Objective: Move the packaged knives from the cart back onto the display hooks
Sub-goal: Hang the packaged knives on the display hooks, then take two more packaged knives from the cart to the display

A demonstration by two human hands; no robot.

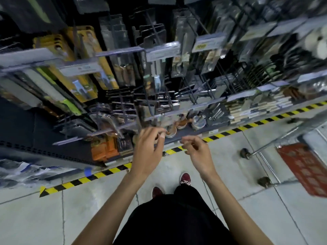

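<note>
Packaged knives hang in rows on the display hooks [192, 29] of a dark wall rack: yellow-backed packs [99, 71] at the left, clear packs [116, 41] in the middle. My left hand [148, 149] is raised in front of the low hooks with its fingers loosely curled and nothing visible in them. Just to its right, my right hand [196, 151] is also loosely curled and holds nothing. A thin clear pack [138, 115] hangs edge-on just above my left fingertips. The cart [276, 140] stands at the right; only its metal frame and wheels show. The frame is blurred.
Price-tag strips [162, 50] stick out from the hook ends. Small round tins [199, 123] and orange boxes [104, 149] sit on the bottom shelf. Yellow-black tape [228, 132] marks the floor along the rack. A red sign [304, 168] hangs on the cart. My feet [184, 179] stand on grey tiles.
</note>
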